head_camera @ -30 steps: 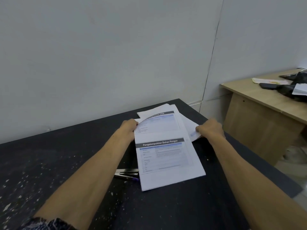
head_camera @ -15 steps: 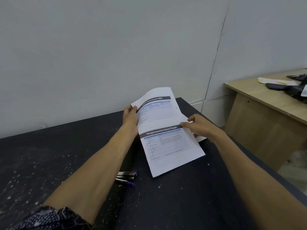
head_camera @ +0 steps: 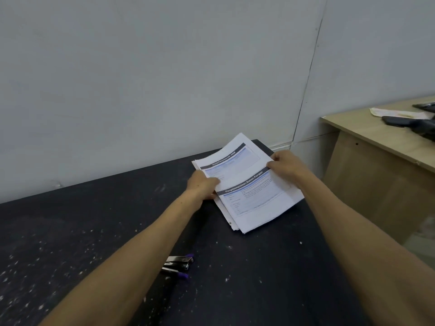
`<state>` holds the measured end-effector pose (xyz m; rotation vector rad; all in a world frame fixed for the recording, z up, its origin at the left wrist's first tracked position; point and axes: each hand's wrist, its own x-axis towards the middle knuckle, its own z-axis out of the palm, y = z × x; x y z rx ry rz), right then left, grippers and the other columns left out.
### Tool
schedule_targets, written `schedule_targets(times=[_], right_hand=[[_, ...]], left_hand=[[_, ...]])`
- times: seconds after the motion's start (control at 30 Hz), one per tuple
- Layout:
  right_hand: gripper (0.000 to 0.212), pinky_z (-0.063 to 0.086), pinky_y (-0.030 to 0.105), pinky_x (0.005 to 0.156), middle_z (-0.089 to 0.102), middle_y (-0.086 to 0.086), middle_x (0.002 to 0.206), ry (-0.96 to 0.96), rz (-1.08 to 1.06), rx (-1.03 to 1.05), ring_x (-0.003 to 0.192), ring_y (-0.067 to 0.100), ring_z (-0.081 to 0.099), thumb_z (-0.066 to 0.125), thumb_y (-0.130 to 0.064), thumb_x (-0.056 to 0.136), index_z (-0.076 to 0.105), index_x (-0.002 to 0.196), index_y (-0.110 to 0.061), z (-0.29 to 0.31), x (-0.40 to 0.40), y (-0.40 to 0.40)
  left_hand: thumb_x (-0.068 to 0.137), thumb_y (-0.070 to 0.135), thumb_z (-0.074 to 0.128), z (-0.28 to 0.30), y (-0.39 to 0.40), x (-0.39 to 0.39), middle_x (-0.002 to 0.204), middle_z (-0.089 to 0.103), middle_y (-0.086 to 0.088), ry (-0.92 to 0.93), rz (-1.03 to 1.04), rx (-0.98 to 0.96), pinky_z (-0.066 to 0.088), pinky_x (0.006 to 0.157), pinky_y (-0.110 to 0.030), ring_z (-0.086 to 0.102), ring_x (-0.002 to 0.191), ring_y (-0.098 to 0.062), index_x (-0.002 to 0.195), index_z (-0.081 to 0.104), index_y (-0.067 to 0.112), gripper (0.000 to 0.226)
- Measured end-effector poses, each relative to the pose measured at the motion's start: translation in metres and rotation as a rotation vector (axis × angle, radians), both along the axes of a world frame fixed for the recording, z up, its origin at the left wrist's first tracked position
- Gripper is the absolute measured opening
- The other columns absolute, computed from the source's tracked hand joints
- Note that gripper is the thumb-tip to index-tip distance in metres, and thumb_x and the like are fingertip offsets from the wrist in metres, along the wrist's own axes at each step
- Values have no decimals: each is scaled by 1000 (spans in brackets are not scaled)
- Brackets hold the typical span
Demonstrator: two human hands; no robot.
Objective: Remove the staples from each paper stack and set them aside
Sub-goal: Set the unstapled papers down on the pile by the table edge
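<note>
**Both hands on the paper at the far end of the black table**

Head view: The paper stack (head_camera: 249,184) lies at the far right end of the black table (head_camera: 94,231), close to the wall, its printed top sheet set slightly askew over the sheets beneath, so their edges fan out along the left and near sides. The left hand (head_camera: 203,185) holds the stack's left edge, thumb curled over the top sheet. The right hand (head_camera: 286,164) pinches the right edge, fingers bent round it. The staple remover (head_camera: 179,265), metal with purple tips, lies on the table well apart from the stack, nearer the person and partly behind the left forearm. No staple can be made out at this size.

The paper looks light and floppy; loose sheets probably slide over one another and bend if lifted by one corner. Gripping both long edges, as now, seems the safest hold, or pressing it flat near whichever corner is bound. A beige desk (head_camera: 381,147) stands to the right.
</note>
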<state>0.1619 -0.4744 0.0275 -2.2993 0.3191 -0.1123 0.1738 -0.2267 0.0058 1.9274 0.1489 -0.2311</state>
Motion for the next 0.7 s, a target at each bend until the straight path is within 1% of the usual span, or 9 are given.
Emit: schedule_targets(times=[0.07, 0.2, 0.3, 0.4, 0.47, 0.53, 0.57, 0.63, 0.7], right_hand=[[19, 42, 32, 71, 71, 16, 107, -4, -3, -80, 90, 27, 58, 58, -13, 96, 70, 106, -2, -3, 7, 4], [22, 52, 40, 82, 71, 20, 111, -20, -43, -151, 95, 35, 65, 56, -11, 94, 69, 108, 1, -17, 17, 9], [23, 53, 44, 82, 68, 21, 117, 2, -44, -205, 107, 39, 62, 58, -16, 92, 65, 103, 3, -24, 19, 16], [32, 43, 45, 99, 41, 22, 145, 160, -11, -338, 136, 41, 36, 60, -34, 96, 54, 111, -6, -25, 14, 27], [36, 41, 47, 105, 38, 23, 149, 180, 21, -383, 140, 41, 33, 61, -38, 98, 52, 113, -7, -27, 15, 28], [30, 43, 46, 103, 46, 24, 143, 142, 45, -390, 134, 40, 40, 62, -37, 96, 52, 102, -9, -30, 18, 25], [30, 43, 46, 102, 48, 23, 141, 126, 50, -386, 133, 40, 42, 62, -36, 96, 54, 101, -8, -32, 17, 24], [36, 43, 45, 104, 47, 22, 141, 99, 46, -362, 133, 39, 41, 63, -37, 97, 61, 112, -4, -35, 14, 23], [47, 41, 44, 107, 45, 22, 144, 62, 36, -342, 136, 39, 40, 63, -38, 99, 61, 128, -2, -37, 9, 24]], left_hand=[[87, 15, 69, -3, -1, -4, 118, 71, -3, -71, -53, 210, 62, 82, -36, 70, 100, -23, 121, 66, 12, 35], [70, 42, 67, -6, 2, -6, 128, 61, -4, -140, -136, 496, 50, 87, -33, 53, 116, -28, 125, 64, 21, 59], [65, 45, 68, -5, 5, -11, 132, 62, -5, -146, -169, 478, 53, 95, -33, 54, 122, -25, 126, 68, 21, 66], [81, 27, 77, 3, 8, -18, 126, 71, -1, -195, -169, 420, 56, 94, -34, 62, 118, -22, 125, 71, 17, 46], [86, 20, 78, 5, 9, -19, 126, 72, 1, -235, -179, 409, 52, 86, -27, 65, 113, -19, 123, 72, 14, 38], [86, 23, 81, 8, 9, -23, 127, 71, 3, -248, -221, 422, 47, 83, -24, 65, 114, -18, 125, 70, 16, 41], [84, 25, 83, 10, 9, -26, 129, 70, 4, -236, -254, 428, 46, 85, -23, 64, 116, -17, 127, 68, 18, 46], [77, 37, 89, 11, 9, -27, 132, 67, 6, -192, -318, 439, 47, 91, -24, 63, 120, -17, 134, 62, 21, 64], [59, 62, 91, 10, 10, -30, 141, 60, 3, -135, -373, 502, 50, 101, -31, 58, 125, -18, 143, 50, 21, 102]])
